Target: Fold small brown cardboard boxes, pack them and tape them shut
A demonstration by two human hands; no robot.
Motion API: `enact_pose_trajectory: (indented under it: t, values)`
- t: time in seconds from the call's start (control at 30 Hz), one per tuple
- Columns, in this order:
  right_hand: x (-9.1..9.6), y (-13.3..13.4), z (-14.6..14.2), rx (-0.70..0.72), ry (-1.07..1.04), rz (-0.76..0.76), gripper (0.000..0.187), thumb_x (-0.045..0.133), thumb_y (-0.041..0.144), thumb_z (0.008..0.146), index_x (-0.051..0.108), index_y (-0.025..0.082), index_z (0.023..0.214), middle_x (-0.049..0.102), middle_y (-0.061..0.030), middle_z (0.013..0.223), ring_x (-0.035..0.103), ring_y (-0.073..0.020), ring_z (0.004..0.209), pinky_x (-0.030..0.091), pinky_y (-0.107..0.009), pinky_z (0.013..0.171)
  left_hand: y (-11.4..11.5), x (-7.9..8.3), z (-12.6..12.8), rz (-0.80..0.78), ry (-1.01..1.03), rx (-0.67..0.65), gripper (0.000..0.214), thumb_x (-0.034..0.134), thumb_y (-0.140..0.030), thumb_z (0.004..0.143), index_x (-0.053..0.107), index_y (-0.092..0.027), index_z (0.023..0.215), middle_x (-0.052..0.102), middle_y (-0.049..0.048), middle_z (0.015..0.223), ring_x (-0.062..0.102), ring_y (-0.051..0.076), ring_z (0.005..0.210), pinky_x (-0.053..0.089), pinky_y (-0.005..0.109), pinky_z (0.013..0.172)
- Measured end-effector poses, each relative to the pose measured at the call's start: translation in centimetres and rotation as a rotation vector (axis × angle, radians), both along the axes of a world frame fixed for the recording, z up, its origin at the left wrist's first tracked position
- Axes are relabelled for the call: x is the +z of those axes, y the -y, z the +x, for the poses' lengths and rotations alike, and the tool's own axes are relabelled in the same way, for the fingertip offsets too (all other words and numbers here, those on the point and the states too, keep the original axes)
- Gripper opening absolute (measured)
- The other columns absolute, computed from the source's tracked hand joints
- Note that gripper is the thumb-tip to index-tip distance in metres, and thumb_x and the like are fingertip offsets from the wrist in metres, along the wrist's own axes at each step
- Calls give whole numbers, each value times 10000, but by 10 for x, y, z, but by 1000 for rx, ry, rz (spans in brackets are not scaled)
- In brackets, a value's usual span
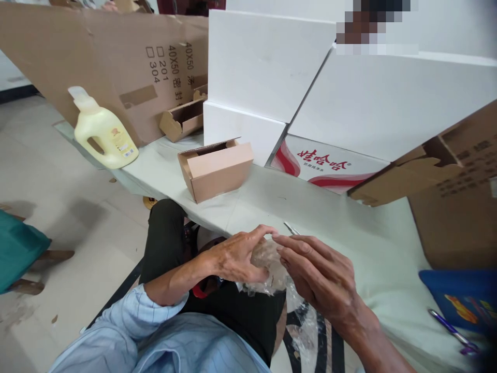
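Your left hand point(233, 256) and right hand point(314, 274) pinch a crumpled clear plastic bag point(267, 261) between fingertips at the near edge of the table point(272, 202), apparently working it open; parting it calls for gentle opposed pulls.

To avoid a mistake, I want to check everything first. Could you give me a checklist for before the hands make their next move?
1. Both hands on the clear plastic bag: ok; the left hand and the right hand hold it at the table edge.
2. Bag contents visible: cannot tell; the fingers cover them.
3. Small cardboard box open: ok; its top flap stands open.
4. Thin metal tool apart from the bag: ok; it lies just beyond the fingertips.
5. Purple-handled scissors away from the hands: ok; they lie far right.
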State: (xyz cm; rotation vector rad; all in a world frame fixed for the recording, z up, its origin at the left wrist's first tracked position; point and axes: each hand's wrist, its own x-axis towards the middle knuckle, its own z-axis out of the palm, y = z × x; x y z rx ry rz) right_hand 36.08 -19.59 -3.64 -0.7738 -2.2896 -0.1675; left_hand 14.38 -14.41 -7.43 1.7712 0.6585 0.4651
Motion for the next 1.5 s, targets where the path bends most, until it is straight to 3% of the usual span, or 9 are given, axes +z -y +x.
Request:
enact_pose_trajectory:
  t: [0.2,0.33,0.47,0.6,0.73,0.93,1.03,1.23,1.5]
  values:
    - [-2,5,-5,40,56,20,192,658,18,986,697,136,1133,820,-151,1133,777,-258,991,653,-382,818,3,2,-10,224,-75,32,938,763,-260,804,354,-280,1648,761,11,1022,717,222,854,541,316,815]
    - [0,10,-4,51,27,31,203,686,27,975,702,135,1145,815,-174,1146,783,-275,1015,664,-395,821,2,7,-14,255,-11,28,827,735,-233,829,473,-309,1610,765,57,1301,753,260,1076,566,355,968]
    - [4,12,-2,-10,-127,-112,265,617,6,989,695,180,1174,807,-128,1078,781,-236,963,655,-368,797,2,9,-14,268,-5,27,744,716,-197,821,566,-309,1541,732,65,1412,729,290,1211,543,389,1070]
    - [10,8,-1,-83,-289,-112,336,619,-23,977,716,216,1192,796,-62,943,788,-216,897,649,-344,788,3,11,-15,236,-65,33,765,738,-225,809,556,-320,1545,763,51,1312,752,281,1115,560,363,994]
    - [14,4,0,-163,-196,-4,341,646,20,980,718,257,1214,828,-76,1052,801,-232,913,657,-361,798,2,11,-16,224,-125,23,908,756,-268,789,420,-293,1633,768,6,999,743,252,882,554,336,856]
    - [7,8,-3,33,28,51,238,668,18,971,718,145,1166,823,-160,1108,799,-290,1033,667,-413,850,0,9,-16,207,-109,29,975,764,-296,785,336,-263,1660,719,-13,907,685,212,785,511,295,766]
    - [1,11,-3,77,64,53,217,684,18,969,726,120,1155,817,-176,1142,793,-303,1075,669,-425,870,1,11,-17,181,-113,40,974,770,-311,786,342,-256,1659,712,-18,894,668,206,786,508,296,775]
    - [-8,14,3,82,65,35,200,697,65,990,741,176,1151,810,-142,1227,790,-287,1103,679,-409,900,-1,6,-19,64,-15,41,938,786,-265,776,414,-264,1637,746,13,1037,674,199,871,532,311,840]
    - [-17,18,-3,103,105,-2,177,560,92,1072,706,131,1164,797,-175,1236,767,-280,1133,675,-408,863,1,-16,-21,-338,161,-57,983,891,-215,694,495,-248,1594,740,85,1259,714,277,1117,568,401,988]
